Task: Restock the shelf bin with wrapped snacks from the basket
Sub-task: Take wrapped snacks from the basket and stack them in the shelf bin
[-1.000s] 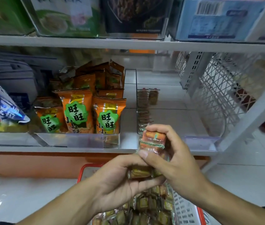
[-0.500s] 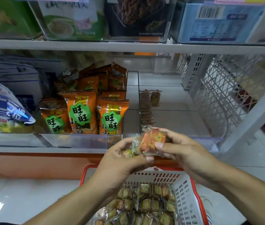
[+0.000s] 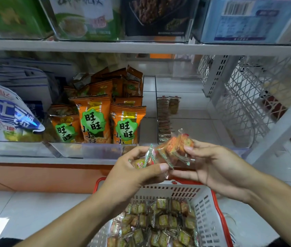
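Both hands hold a small bunch of wrapped snacks (image 3: 170, 151), orange squares in clear wrappers with green-edged seams, in front of the shelf edge. My left hand (image 3: 137, 172) pinches the lower left wrappers between thumb and fingers. My right hand (image 3: 212, 164) grips the upper right pieces. Below them stands the white basket with a red rim (image 3: 210, 209), holding many of the same snacks (image 3: 159, 223). The clear shelf bin (image 3: 239, 150) lies just behind my hands, with a row of snacks (image 3: 163, 116) standing along its left wall.
To the left, a clear bin holds orange snack bags (image 3: 94, 120), and further left lies a blue and white bag (image 3: 7, 114). A white lattice panel (image 3: 248, 97) closes the shelf's right side. The upper shelf (image 3: 141, 46) carries boxed goods. White floor tiles surround the basket.
Both hands have risen from the basket to shelf-edge height with the snacks. The bunch has turned sideways and spread between the two hands.
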The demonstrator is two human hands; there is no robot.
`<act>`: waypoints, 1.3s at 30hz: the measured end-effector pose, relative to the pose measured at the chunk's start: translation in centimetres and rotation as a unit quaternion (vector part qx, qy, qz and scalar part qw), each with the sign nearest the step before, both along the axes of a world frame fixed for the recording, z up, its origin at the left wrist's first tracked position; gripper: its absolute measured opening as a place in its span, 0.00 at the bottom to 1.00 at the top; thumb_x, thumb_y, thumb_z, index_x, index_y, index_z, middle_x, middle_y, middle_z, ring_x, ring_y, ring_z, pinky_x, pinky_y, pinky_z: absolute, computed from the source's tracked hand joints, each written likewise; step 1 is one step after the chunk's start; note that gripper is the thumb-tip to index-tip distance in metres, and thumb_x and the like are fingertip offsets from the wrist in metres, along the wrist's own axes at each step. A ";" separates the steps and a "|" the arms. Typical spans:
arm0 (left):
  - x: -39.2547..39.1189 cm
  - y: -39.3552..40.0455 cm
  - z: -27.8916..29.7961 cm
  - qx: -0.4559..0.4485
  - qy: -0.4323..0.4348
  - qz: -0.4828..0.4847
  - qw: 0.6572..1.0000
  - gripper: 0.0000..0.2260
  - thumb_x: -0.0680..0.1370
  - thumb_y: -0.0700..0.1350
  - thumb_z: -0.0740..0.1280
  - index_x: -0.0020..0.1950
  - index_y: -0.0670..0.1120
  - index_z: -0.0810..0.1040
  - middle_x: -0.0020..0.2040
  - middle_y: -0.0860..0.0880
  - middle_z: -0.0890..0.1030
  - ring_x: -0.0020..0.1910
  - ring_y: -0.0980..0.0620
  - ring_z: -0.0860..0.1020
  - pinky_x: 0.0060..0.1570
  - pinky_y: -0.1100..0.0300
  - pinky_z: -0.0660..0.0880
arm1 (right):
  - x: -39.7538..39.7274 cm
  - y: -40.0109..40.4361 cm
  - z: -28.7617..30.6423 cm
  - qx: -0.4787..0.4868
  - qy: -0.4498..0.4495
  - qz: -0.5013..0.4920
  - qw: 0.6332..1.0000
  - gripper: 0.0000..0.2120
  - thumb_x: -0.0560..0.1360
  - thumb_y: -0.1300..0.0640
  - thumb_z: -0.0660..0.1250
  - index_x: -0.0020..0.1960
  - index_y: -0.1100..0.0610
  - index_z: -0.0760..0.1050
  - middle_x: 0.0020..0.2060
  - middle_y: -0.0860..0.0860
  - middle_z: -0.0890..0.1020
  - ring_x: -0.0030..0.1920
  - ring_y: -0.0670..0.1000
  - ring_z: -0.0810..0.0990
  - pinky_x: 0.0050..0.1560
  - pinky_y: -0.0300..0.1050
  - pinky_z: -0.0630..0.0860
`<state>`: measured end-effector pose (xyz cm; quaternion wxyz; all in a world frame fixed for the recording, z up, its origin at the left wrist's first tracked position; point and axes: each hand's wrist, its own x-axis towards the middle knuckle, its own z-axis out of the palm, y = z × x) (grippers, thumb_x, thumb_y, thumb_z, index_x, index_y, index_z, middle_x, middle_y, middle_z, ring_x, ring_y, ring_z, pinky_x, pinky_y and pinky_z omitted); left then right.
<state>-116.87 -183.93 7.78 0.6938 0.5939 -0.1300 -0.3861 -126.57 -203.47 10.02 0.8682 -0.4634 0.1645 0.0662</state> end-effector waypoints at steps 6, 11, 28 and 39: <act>-0.2 -0.2 -0.6 0.028 -0.042 0.031 0.998 0.15 0.68 0.37 0.81 0.53 0.44 0.83 0.50 0.41 0.87 0.47 0.43 0.87 0.49 0.54 0.84 | -0.1 0.4 -0.2 0.017 0.013 -0.036 0.999 0.22 0.73 0.63 0.67 0.66 0.66 0.76 0.62 0.63 0.81 0.63 0.60 0.81 0.60 0.54 0.81; -0.2 -0.5 -0.6 0.060 -0.012 0.035 0.998 0.22 0.61 0.39 0.83 0.53 0.40 0.82 0.48 0.38 0.87 0.41 0.45 0.86 0.44 0.55 0.84 | -0.4 0.2 -0.1 -0.074 0.010 -0.003 0.997 0.25 0.70 0.64 0.75 0.65 0.65 0.73 0.59 0.65 0.82 0.55 0.60 0.83 0.58 0.53 0.81; -1.0 -1.3 1.1 -0.078 0.317 -0.061 0.943 0.19 0.64 0.42 0.79 0.52 0.36 0.87 0.57 0.34 0.84 0.54 0.41 0.86 0.45 0.52 0.85 | -1.6 2.8 -1.7 -0.681 -0.211 -0.153 0.684 0.29 0.66 0.66 0.73 0.65 0.46 0.78 0.58 0.37 0.73 0.61 0.46 0.77 0.62 0.31 0.69; -0.1 -1.6 0.7 -0.114 0.255 -0.024 0.960 0.18 0.65 0.42 0.78 0.55 0.41 0.87 0.56 0.37 0.86 0.49 0.42 0.87 0.35 0.57 0.84 | -1.8 3.7 -1.6 -0.574 -0.220 -0.086 0.784 0.30 0.69 0.55 0.81 0.67 0.39 0.76 0.71 0.36 0.71 0.69 0.40 0.73 0.62 0.29 0.72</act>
